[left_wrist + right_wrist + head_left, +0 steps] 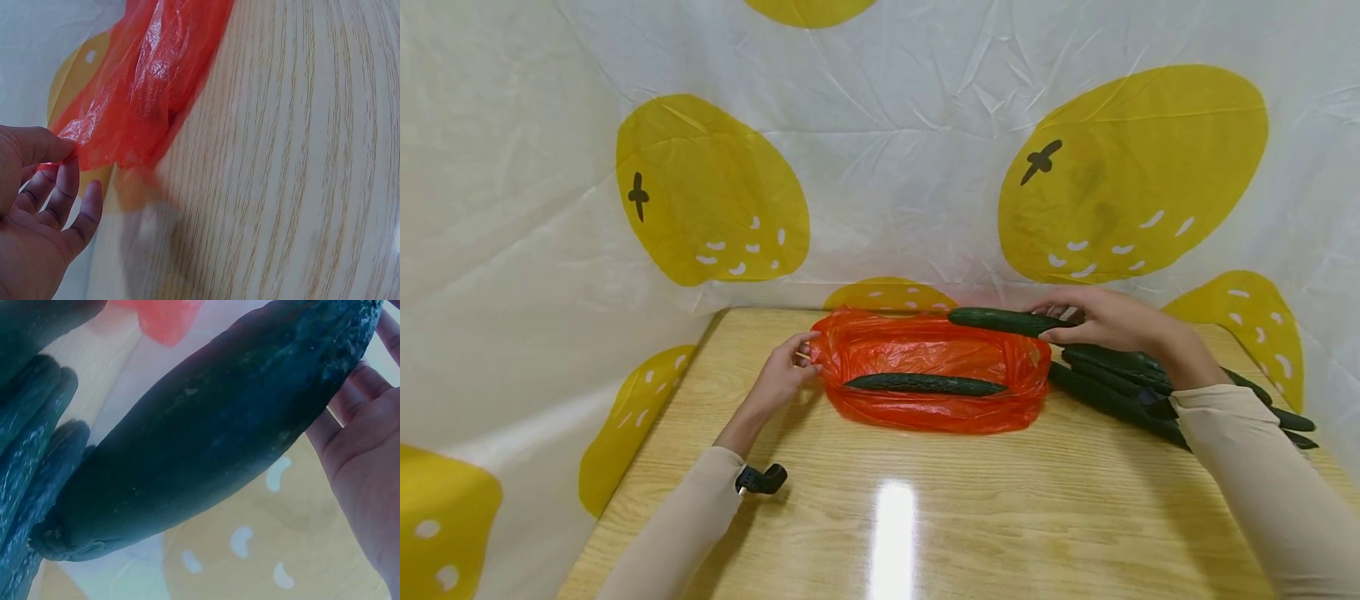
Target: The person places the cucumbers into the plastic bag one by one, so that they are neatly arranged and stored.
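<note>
An orange-red plastic bag lies spread on the table with its mouth facing up, and one cucumber rests lengthwise inside it. My left hand pinches the bag's left edge between thumb and fingers; the left wrist view shows the thin film caught at the fingertips. My right hand holds another dark green cucumber level above the bag's far right rim. In the right wrist view this cucumber fills the middle, and the hand's grip on its far side is partly hidden.
To the right of the bag lies a pile of several cucumbers, partly covered by the right forearm. The wooden table meets a white sheet with yellow fruit prints behind and at the left. A black wrist strap sits on the left sleeve.
</note>
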{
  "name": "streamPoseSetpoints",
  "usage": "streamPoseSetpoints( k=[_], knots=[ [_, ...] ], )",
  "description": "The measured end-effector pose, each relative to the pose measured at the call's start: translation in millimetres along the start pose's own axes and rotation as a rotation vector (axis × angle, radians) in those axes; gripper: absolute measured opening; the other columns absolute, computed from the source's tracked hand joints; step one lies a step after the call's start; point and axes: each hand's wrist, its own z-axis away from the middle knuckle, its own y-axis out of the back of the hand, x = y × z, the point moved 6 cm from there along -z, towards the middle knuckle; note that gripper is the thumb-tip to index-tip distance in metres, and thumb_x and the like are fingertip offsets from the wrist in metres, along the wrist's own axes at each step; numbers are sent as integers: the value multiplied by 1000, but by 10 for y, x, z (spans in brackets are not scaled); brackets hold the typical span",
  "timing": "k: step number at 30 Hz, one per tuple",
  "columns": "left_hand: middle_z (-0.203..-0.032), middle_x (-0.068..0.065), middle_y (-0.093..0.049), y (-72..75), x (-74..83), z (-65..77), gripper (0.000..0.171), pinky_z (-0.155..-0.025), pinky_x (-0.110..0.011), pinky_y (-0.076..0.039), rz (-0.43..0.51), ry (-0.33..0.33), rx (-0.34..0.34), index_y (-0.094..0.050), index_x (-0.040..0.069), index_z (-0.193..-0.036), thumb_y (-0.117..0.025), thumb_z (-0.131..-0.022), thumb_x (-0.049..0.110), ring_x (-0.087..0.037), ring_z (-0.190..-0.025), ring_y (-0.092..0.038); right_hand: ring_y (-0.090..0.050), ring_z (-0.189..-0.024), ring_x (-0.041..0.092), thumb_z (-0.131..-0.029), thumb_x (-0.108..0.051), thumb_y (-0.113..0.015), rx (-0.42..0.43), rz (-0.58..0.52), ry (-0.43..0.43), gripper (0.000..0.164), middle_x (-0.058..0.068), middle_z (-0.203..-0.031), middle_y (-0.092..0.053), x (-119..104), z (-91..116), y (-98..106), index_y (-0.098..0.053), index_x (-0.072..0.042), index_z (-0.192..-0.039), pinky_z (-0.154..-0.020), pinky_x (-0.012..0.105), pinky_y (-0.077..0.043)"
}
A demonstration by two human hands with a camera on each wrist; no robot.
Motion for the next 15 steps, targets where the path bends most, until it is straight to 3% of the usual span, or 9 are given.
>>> streamPoseSetpoints(
  k=[7,15],
  knots=[
    [-107,-19,-54,9,-56,-30,56,-67,-21,-48,3,-1,5,-52,-3,-143,-67,-90,-9,-31,-91,-55,-63,-114,22,-98,-30,-69,-9,-34,9,42,3,-131,-65,-55,-125,-76,-61,-21,-139,-93,49,-53],
    [-106,-15,-53,10,-71,-25,55,-66,-20,-48,2,15,9,-53,0,-143,-67,-91,-9,-22,-86,-53,-62,-108,22,-97,-29,-71,-40,-54,31,41,3,-130,-65,-147,-276,-153,-63,-21,-136,-94,50,-52]
  ],
)
